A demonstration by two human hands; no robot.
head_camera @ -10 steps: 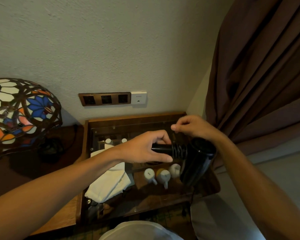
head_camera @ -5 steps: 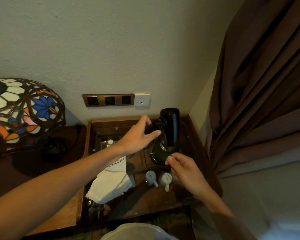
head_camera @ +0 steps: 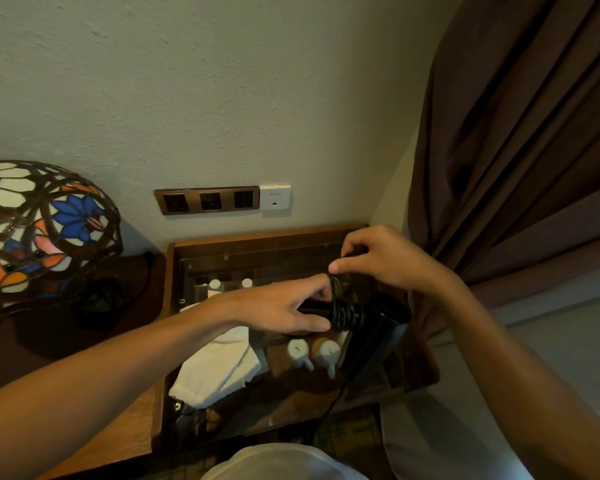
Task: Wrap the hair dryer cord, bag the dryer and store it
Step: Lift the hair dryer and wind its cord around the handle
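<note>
Left hand: the left hand (head_camera: pixel 284 308) comes in from the left side and closes around the handle of the hair dryer (head_camera: pixel 368 327); the thumb is on top and the fingers are curled under the handle.
Right hand: the right hand (head_camera: pixel 381 259) is above the dryer, a little behind it; the thumb and the first finger are pinched together on the cord (head_camera: pixel 335 289), the other fingers are bent.
Hair dryer: black, held in the air over the wooden tray (head_camera: pixel 257 237), with the handle pointing to the left and the barrel pointing down and toward the person.
Cord: black; several turns already lie tight around the handle, just beside the left fingers, and one loop goes up from there to the pinch of the right hand. A thin dark line hangs below the barrel; I cannot tell if it is the same cord.
Tray: it stands in the corner, under the wall sockets (head_camera: pixel 207 200) and next to the brown curtain (head_camera: pixel 516 150).
In the tray: a white folded cloth (head_camera: pixel 219 368) at the left part, and two small white jugs (head_camera: pixel 312 351) near the dryer barrel, below the left hand.
Lamp: a coloured glass lamp (head_camera: pixel 42 223) stands on the dark table at the left, well apart from the hands.
</note>
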